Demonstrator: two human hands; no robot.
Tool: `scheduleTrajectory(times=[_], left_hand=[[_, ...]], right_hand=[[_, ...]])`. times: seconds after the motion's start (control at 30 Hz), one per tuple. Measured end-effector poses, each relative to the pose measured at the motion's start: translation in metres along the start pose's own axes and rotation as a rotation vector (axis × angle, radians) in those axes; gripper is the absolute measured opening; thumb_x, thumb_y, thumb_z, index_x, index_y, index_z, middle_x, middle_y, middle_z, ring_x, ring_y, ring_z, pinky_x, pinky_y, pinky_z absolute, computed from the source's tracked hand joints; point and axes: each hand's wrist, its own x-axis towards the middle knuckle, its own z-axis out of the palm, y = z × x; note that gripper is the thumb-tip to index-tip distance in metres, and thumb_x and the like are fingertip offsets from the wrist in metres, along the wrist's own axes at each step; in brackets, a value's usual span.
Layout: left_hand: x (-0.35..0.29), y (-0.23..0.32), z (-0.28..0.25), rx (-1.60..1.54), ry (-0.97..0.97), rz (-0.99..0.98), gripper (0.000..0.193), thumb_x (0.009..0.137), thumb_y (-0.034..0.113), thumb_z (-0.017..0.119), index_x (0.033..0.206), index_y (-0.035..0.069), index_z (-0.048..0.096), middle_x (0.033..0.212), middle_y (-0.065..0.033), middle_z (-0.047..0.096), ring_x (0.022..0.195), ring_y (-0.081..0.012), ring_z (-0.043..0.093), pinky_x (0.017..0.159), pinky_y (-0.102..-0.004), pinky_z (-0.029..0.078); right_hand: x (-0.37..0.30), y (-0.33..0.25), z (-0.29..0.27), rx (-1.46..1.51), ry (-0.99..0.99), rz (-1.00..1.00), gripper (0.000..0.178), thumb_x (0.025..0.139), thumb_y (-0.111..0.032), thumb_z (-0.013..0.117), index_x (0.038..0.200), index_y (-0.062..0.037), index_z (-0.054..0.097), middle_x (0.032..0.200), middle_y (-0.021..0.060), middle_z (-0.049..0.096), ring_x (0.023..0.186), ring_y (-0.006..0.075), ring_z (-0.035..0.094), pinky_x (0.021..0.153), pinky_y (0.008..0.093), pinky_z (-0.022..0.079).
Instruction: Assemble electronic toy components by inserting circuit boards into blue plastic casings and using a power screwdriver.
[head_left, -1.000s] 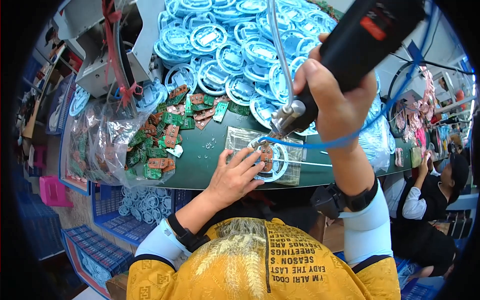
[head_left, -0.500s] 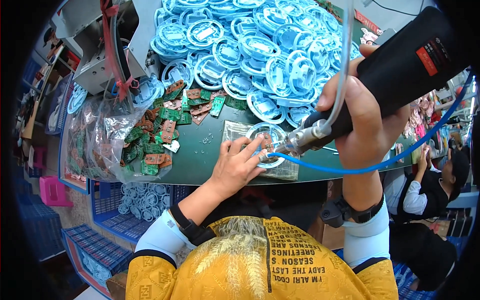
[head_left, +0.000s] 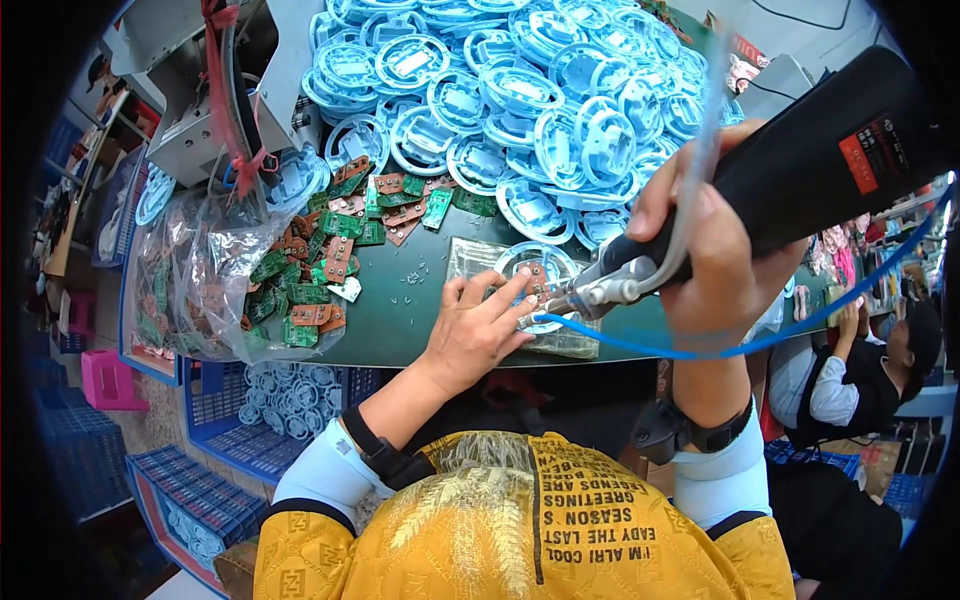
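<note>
My right hand is wrapped round a black power screwdriver, with a clear hose and a blue cable at its metal nose. The driver's tip points down and left at a brown circuit board inside a light blue plastic ring. My left hand presses its fingertips on the ring and board from the left, steadying them. Below lies a worn, clear-wrapped pad near the table's front edge. The nose of the driver hides the spot it touches.
A big heap of light blue rings covers the back. Green and brown circuit boards spill from a clear bag at left; small metal pieces lie beside them. A grey metal machine stands behind. Another person is at right.
The screwdriver's rear end and my right hand have dropped lower in view, and the blue cable has shifted with them. My left hand stays on the ring.
</note>
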Motion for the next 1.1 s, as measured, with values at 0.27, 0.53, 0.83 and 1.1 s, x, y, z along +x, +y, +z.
scheduleTrajectory(times=[0.27,0.53,0.83,1.1], left_hand=[[-0.007,0.000,-0.002,0.046,-0.020,0.013,0.048,0.068,0.026,0.079,0.112,0.014,0.065,0.132,-0.0025,0.055,0.110,-0.0213,0.051,0.089,-0.0425,0.035],[0.007,0.001,0.000,-0.012,-0.072,-0.001,0.051,0.068,0.034,0.081,0.109,0.009,0.064,0.136,-0.0099,0.051,0.125,-0.0323,0.045,0.099,-0.0521,0.032],[0.007,-0.001,0.005,-0.060,-0.114,-0.027,0.045,0.071,0.031,0.080,0.106,0.010,0.062,0.138,-0.0104,0.051,0.136,-0.0330,0.038,0.108,-0.0567,0.027],[0.008,0.000,0.001,-0.060,-0.090,-0.031,0.045,0.071,0.031,0.080,0.106,0.010,0.062,0.135,-0.0107,0.052,0.134,-0.0318,0.040,0.106,-0.0562,0.029]], right_hand=[[0.011,-0.019,0.001,-0.114,-0.097,-0.035,0.039,0.083,-0.005,0.058,0.119,0.0068,0.048,0.078,0.0102,0.057,0.059,0.0164,0.060,0.056,0.0290,0.049],[0.015,-0.015,-0.008,-0.174,-0.114,-0.104,0.042,0.083,-0.008,0.060,0.120,0.0076,0.047,0.078,0.0092,0.057,0.060,0.0173,0.060,0.056,0.0291,0.050],[0.017,-0.002,-0.011,-0.164,-0.091,-0.044,0.044,0.082,-0.006,0.061,0.121,0.0073,0.045,0.079,0.0083,0.057,0.061,0.0153,0.060,0.056,0.0298,0.052],[0.005,0.002,-0.010,-0.055,-0.070,-0.033,0.036,0.083,-0.004,0.058,0.116,0.0044,0.046,0.077,0.0103,0.056,0.057,0.0166,0.058,0.054,0.0289,0.050]])
